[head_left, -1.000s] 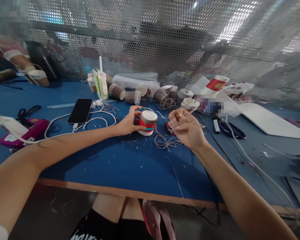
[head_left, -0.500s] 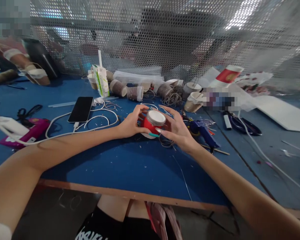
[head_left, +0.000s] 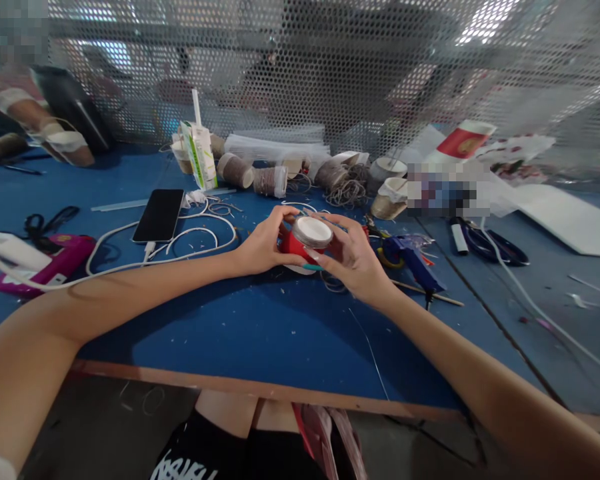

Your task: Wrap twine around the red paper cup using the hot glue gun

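A small red paper cup [head_left: 306, 241], turned bottom up with its white base showing, sits between both my hands just above the blue table [head_left: 260, 333]. My left hand [head_left: 263, 244] wraps round its left side. My right hand [head_left: 353, 259] curls round its right side, fingertips on the red wall. A loose coil of thin twine [head_left: 333, 283] lies on the table under my right hand.
A blue glue gun [head_left: 413, 261] lies right of my hands, scissors [head_left: 490, 245] beyond it. A phone [head_left: 159, 215] with white cable, a drink carton [head_left: 199, 153], several twine-wrapped cups [head_left: 270, 180] and a pink tool [head_left: 50, 267] lie around. Another person's arm [head_left: 55, 140] rests far left. Perforated mesh stands behind.
My right hand, held apart and closed a second ago, has come onto the cup's right side. The cup has lifted slightly and tilted, now held by both hands.
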The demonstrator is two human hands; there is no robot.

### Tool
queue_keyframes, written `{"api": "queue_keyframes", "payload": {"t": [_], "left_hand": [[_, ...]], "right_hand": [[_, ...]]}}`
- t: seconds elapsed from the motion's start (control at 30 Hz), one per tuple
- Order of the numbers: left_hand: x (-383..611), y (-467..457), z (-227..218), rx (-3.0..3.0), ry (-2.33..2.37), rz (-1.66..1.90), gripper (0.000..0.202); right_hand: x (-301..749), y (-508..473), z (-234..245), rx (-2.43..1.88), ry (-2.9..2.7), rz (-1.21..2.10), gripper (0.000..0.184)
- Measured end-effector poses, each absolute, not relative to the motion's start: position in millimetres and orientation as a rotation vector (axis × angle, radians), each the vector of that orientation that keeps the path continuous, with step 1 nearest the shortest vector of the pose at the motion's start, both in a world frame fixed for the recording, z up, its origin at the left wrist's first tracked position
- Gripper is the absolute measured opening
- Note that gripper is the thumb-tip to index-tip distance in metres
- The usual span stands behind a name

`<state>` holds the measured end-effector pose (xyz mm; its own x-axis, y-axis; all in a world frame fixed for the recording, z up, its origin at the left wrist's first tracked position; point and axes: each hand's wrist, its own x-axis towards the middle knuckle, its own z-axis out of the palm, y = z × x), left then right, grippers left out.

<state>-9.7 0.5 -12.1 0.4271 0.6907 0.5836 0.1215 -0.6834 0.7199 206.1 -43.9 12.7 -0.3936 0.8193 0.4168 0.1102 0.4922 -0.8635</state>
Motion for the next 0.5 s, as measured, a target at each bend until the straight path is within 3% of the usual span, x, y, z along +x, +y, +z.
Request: {"api": "queue_keyframes", "payload": {"t": [0.33,0.5], "left_hand": [[-10.3,-1.0,-10.5,2.065,0.743,1.231,0.083],[-11.6,-1.6,-5.9,2.051,0.759,1.202,0.075]], "right_hand": [[215.6,-45.6,16.4,-0.782,-1.993,0.708,0.052],[219.6,-47.2,27.0,-0.81,-2.0,0.372,0.041]]}}
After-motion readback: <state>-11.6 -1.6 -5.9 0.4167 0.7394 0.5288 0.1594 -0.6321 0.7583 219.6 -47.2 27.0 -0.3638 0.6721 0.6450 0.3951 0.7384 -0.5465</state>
